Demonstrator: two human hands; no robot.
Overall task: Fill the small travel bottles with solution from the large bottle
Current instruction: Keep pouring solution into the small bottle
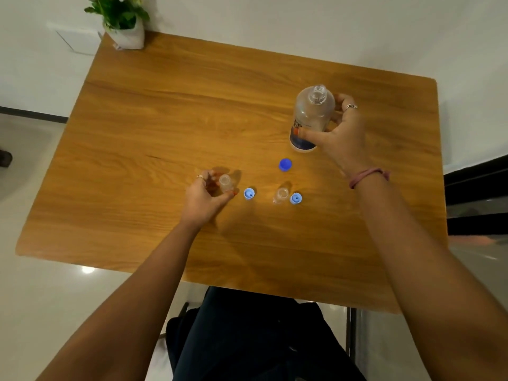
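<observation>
The large clear bottle with a blue label stands upright and uncapped on the wooden table. My right hand grips it from the right, thumb across its front. Its dark blue cap lies just below it. My left hand holds one small clear travel bottle, open at the top, upright on the table. A light blue cap lies to its right. A second small open bottle stands free, with another light blue cap beside it.
A potted green plant in a white wrap stands at the table's far left corner. My dark-clothed lap shows below the table's near edge. White floor surrounds the table.
</observation>
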